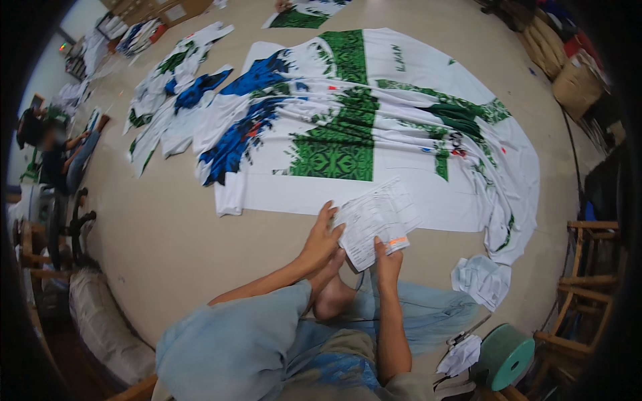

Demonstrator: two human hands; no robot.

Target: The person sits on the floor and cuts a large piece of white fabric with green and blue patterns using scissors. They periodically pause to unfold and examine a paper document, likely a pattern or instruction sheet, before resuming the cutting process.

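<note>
A thin stack of white printed paper sheets with an orange mark (374, 224) sits between the fingers of both hands. The right hand (388, 264) pinches its lower right edge, thumb on top. The left hand (322, 240) has thumb and forefinger parted at the left edge; whether they grip, I cannot tell. The sheets look light, limp and easily creased, likely to slide over one another; opposite edges, thumb above and fingers beneath, seem the best hold. Beyond the fingertips lies soft, rumpled white fabric with green and blue patterns (428, 207).
</note>
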